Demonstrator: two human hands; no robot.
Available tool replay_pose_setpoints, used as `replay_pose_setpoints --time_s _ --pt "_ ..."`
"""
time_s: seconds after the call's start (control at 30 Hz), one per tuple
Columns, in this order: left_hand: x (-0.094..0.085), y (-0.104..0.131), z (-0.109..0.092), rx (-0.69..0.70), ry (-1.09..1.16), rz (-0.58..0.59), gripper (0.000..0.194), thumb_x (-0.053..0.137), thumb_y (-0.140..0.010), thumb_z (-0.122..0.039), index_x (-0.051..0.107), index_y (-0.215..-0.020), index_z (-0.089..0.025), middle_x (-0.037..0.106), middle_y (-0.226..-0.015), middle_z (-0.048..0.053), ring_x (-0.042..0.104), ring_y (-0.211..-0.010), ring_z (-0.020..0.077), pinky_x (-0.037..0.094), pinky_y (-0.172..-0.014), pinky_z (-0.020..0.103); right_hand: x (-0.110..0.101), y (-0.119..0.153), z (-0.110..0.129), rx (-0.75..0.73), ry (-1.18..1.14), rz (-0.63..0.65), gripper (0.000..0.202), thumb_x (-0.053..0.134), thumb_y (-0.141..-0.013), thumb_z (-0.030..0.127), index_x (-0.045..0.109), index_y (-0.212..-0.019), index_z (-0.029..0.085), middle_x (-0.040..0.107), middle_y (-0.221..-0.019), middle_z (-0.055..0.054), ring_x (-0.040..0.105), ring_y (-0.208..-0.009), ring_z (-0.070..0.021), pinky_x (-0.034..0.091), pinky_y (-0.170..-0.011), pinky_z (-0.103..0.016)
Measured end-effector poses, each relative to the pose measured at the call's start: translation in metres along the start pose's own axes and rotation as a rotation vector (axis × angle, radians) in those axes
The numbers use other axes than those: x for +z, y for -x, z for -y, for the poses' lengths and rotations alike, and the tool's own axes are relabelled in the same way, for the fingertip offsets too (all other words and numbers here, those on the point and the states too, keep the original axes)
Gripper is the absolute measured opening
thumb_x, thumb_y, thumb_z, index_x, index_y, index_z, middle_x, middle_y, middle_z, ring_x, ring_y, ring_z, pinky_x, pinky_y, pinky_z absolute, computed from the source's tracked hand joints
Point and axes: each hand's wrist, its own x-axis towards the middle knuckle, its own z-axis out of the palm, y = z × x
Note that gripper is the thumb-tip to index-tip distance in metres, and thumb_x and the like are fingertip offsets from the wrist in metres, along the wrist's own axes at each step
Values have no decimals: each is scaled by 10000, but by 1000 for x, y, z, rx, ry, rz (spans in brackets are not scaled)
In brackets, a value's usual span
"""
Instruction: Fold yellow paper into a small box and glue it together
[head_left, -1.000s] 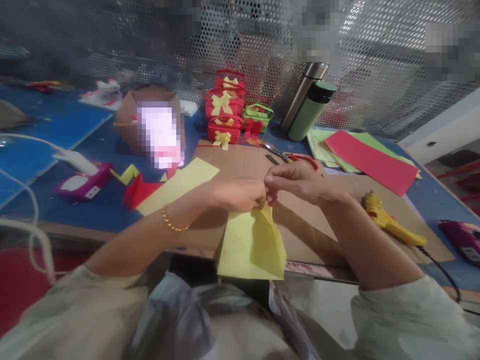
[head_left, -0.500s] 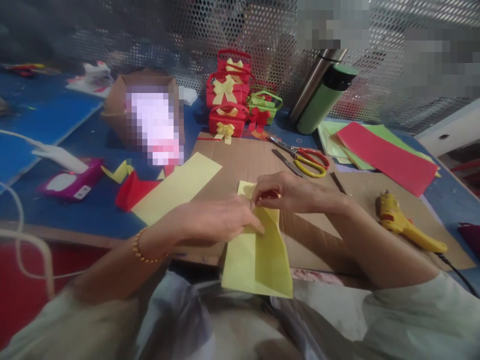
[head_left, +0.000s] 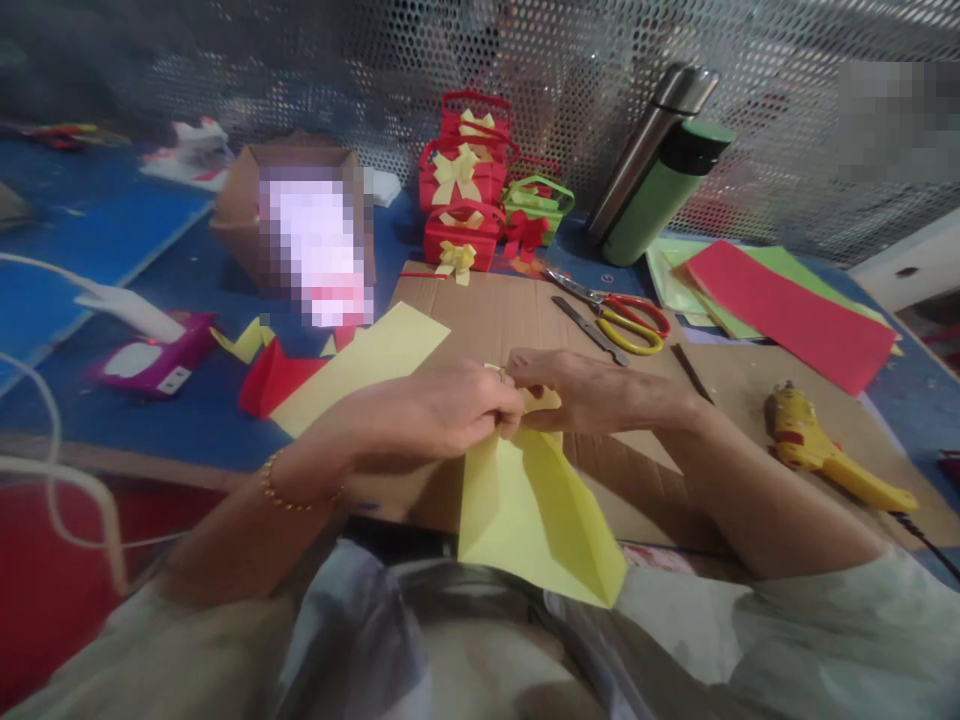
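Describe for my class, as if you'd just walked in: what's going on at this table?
A person's left hand and right hand pinch a piece of yellow paper, close together over the cardboard. The paper's near end spreads out below them, past the cardboard's edge. The scissors lie beyond the right hand, and the glue gun lies off to the right.

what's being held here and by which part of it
A long creased yellow paper sheet, held near its far end by the left grip and right grip; exact pinch points are hidden.
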Motion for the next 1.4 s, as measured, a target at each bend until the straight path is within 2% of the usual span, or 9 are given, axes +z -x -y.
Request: replay_pose_setpoints --time_s 0.17,0.3,0.37,0.43,0.57,0.67,0.87,1.1,1.4 --pt "-6 3 -5 17 121 0 302 467 -852 -24 710 -923 -190 737 -911 4 647 -844 144 454 -803 268 13 -8 0 55 -98 -5 96 688 -829 223 680 -897 156 662 -913 -48 610 -815 -159 482 -713 -276" --pt "-3 20 -5 -95 86 -156 321 450 -872 -25 720 -952 -178 721 -885 10 640 -802 133 478 -778 260 21 -7 0 36 -126 2 158 593 -826 94 710 -896 174 704 -906 -42 634 -851 -156 494 -757 -272" --pt "8 31 0 -157 -7 -234 318 449 -881 -32 730 -938 -169 707 -890 31 634 -813 148 487 -785 278 19 -6 2 31 -95 13 231 571 -793 41 721 -890 186 714 -906 -37 635 -879 -157 491 -792 -275" --pt "23 43 5 -185 -60 -255 318 450 -907 -54 743 -960 -165 701 -937 58 640 -866 170 496 -802 296 16 -7 4 32 -86 28 268 561 -774 21 726 -901 190 715 -906 -36 634 -893 -157 487 -806 -275" --pt "51 58 11 -125 -123 -327 356 440 -938 -85 740 -1094 -197 680 -1024 71 615 -958 200 490 -848 330 9 -9 9 21 -50 87 263 550 -779 25 713 -915 180 710 -933 -42 628 -921 -162 474 -827 -282" --pt "59 61 10 -112 -189 -343 396 446 -918 -72 723 -1156 -224 669 -1060 67 585 -959 208 468 -852 353 8 -8 14 -11 53 120 249 547 -799 34 695 -938 178 695 -936 -49 614 -914 -172 455 -825 -298" --pt "63 57 11 -152 -257 -323 399 443 -899 -70 725 -1130 -231 640 -1044 59 546 -974 225 435 -862 382 16 -5 29 -76 282 101 267 489 -841 -5 669 -939 167 660 -914 -76 567 -904 -204 411 -808 -341" --pt "65 59 11 -79 -256 -371 354 475 -932 -91 720 -1139 -240 634 -1023 67 553 -945 229 433 -839 377 17 -8 30 -126 206 96 239 488 -906 35 667 -926 192 665 -976 -82 583 -982 -207 432 -853 -345" --pt "62 60 5 -149 -100 -404 308 477 -916 -49 721 -1028 -201 683 -1075 63 598 -1018 223 475 -904 381 17 -11 32 -132 173 122 273 457 -927 23 673 -920 190 642 -948 -83 570 -942 -209 422 -827 -349"
